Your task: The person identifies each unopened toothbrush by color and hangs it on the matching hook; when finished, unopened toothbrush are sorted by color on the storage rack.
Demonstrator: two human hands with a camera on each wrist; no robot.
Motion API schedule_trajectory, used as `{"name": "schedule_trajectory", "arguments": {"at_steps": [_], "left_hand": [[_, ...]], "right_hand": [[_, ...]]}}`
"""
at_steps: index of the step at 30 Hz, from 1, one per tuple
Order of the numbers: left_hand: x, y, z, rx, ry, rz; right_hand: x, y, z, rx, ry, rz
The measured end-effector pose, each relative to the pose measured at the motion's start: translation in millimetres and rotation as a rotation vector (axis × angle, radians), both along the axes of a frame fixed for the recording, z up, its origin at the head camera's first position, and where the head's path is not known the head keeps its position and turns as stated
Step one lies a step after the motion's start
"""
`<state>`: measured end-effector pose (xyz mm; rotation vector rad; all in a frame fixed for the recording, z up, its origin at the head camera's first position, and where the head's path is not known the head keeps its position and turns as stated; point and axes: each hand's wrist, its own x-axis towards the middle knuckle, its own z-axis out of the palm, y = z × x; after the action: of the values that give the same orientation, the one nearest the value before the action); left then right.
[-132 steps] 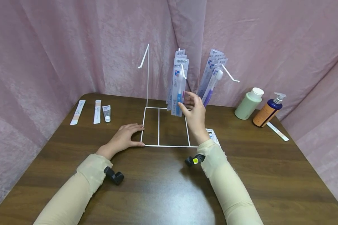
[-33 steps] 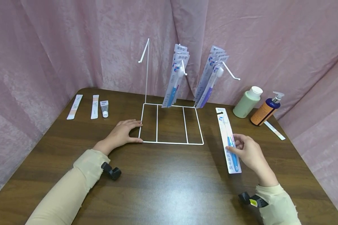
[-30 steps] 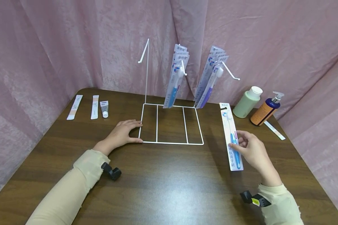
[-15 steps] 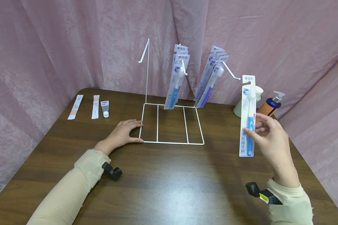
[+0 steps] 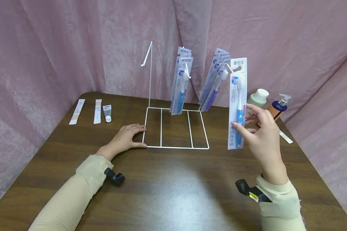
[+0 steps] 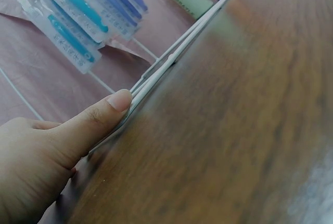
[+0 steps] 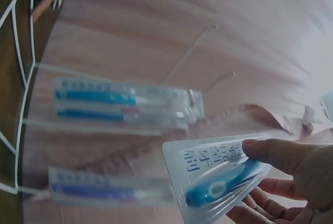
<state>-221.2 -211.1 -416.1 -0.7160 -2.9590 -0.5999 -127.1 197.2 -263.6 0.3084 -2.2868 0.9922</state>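
Between its thumb and fingers, my right hand (image 5: 263, 133) pinches a packaged blue toothbrush (image 5: 233, 106), held upright above the table at the right. The pack's top, with its hang hole, is in front of the right hook of a white wire display rack (image 5: 177, 148). Near the rack's front left corner rests my left hand (image 5: 124, 139), thumb and fingers spread and touching the base wires. In the left wrist view its thumb (image 6: 99, 117) lies on the wire; most fingers are hidden. Packaged blue toothbrushes (image 5: 180, 99) hang from the middle hook, and purple toothbrushes (image 5: 212, 99) from the right one.
The rack's left hook (image 5: 146, 56) is bare. At left lie two slim sachets (image 5: 77, 112) and a small tube (image 5: 107, 112). Behind my right hand stand a green bottle (image 5: 258, 96) and an orange pump bottle (image 5: 277, 107), with a white strip (image 5: 285, 137) alongside.
My right hand left the middle hook's packs, picked up a blue toothbrush pack from the table, raised it upright, then moved it left toward the right hook. My left hand stayed on the rack.
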Motion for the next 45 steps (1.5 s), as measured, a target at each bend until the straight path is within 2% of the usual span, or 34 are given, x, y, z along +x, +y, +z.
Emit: {"name": "schedule_trajectory", "arguments": {"at_steps": [6, 13, 36, 45], "left_hand": [[-1.2, 0, -2.0, -0.001, 0.017, 0.004], [-2.0, 2, -6.3, 0.000, 0.016, 0.006], [-0.4, 4, -4.3, -0.009, 0.007, 0.012], [0.4, 4, -3.6, -0.002, 0.007, 0.008]], "right_hand": [[-15.8, -29, -9.8, 0.001, 0.032, 0.078], [-29.0, -51, -23.4, -0.015, 0.058, 0.124], [-36.4, -77, -40.1, 0.060, 0.092, 0.159], [-48.1, -86, -48.4, 0.058, 0.109, 0.140]]}}
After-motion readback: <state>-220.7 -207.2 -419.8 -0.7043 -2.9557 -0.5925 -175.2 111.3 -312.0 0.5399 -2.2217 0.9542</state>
